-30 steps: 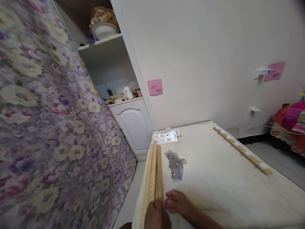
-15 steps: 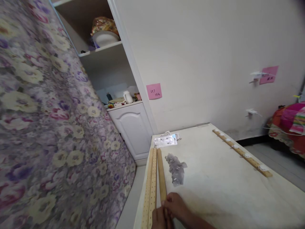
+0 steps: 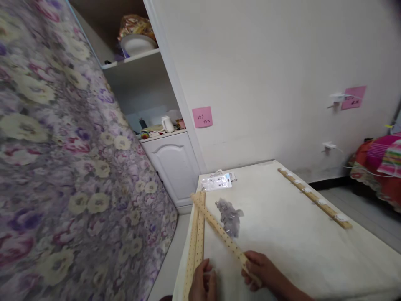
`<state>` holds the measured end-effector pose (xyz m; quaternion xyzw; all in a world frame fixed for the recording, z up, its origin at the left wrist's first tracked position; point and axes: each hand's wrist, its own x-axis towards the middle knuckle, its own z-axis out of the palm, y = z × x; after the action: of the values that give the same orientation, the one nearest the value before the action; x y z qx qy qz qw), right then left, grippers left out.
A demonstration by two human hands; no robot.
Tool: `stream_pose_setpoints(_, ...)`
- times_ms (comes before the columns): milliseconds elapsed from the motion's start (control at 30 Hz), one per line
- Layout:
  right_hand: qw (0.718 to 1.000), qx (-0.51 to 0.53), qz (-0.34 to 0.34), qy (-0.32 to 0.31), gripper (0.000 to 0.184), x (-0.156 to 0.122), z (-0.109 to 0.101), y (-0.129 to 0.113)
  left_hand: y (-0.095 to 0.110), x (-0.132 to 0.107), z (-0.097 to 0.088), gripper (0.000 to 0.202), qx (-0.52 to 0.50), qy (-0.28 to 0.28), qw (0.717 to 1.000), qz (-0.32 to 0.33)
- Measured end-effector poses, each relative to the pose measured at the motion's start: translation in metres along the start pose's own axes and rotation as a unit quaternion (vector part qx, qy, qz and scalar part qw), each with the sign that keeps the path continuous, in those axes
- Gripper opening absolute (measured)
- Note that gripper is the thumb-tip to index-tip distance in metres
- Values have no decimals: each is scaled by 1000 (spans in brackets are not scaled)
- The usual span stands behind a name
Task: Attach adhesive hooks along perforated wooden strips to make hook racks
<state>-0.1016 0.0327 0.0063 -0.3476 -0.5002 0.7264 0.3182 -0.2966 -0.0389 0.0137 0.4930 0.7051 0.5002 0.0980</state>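
Observation:
My right hand (image 3: 258, 271) grips the near end of a perforated wooden strip (image 3: 223, 235). The strip slants away to the left, and its far end lies across two more perforated wooden strips (image 3: 196, 238) lying side by side along the table's left edge. Rows of small holes show on its upper face. Close by the near part of that pair, my left hand (image 3: 203, 282) is loosely curled with thumb and fingers apart, nothing visible in it. Beyond the held strip lies a pile of small grey plastic bags (image 3: 229, 218) whose contents are too small to name.
Clear plastic packaging (image 3: 216, 182) sits at the table's far left corner. Along the right edge of the white table (image 3: 282, 251) lies a wooden strip with several white round pieces (image 3: 320, 202). A floral curtain (image 3: 78, 167) and a white cupboard (image 3: 172, 167) stand to the left.
My right hand has moved right with the strip, which has swung from lengthwise to slanting, with its holed face now showing. My left hand has come off the strip.

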Motion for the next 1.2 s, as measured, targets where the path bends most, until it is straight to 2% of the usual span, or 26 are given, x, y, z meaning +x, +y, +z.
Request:
stream_pose_setpoints(67, 998, -56, -20, 11, 42, -24, -33, -11, 0, 4, -2, 49, -7, 4, 1000, -18)
stream_pose_setpoints(133, 993, -112, -41, -3, 49, -49, -66, -22, 0, 7, -4, 50, -9, 5, 1000, -24)
stream_pose_setpoints(233, 987, -158, -26, -17, 50, -81, -109, -37, 3, 10, -5, 51, 9, 6, 1000, -5)
stream_pose_setpoints(367, 984, -177, 32, -2, 49, -110, -151, -54, 4, 11, -6, 51, 64, 1, 997, 34)
stream_pose_setpoints(467, 979, -198, 45, 20, 47, -117, -174, -63, -1, 13, 0, 51, 89, -42, 994, 53)
stream_pose_setpoints(633, 966, -256, -9, 27, 34, -105, -198, -68, -7, 14, 23, 49, 133, -85, 983, 98)
stream_pose_setpoints(700, 941, -332, -33, 50, 31, -99, -204, -67, -6, 13, 32, 48, 148, -90, 979, 104)
stream_pose_setpoints(800, 889, -443, -49, 101, 28, -92, -209, -61, -5, 12, 41, 47, 151, -89, 979, 107)
stream_pose_setpoints(933, 846, -511, -90, 124, 20, -86, -216, -53, -9, 13, 46, 43, 139, -62, 982, 112)
stream_pose_setpoints(1033, 839, -512, -127, 132, 28, -82, -223, -44, -15, 15, 49, 42, 131, -50, 984, 107)
stream_pose_setpoints(1200, 847, -477, -147, 183, 39, -80, -233, -25, -17, 14, 49, 39, 120, -46, 985, 117)
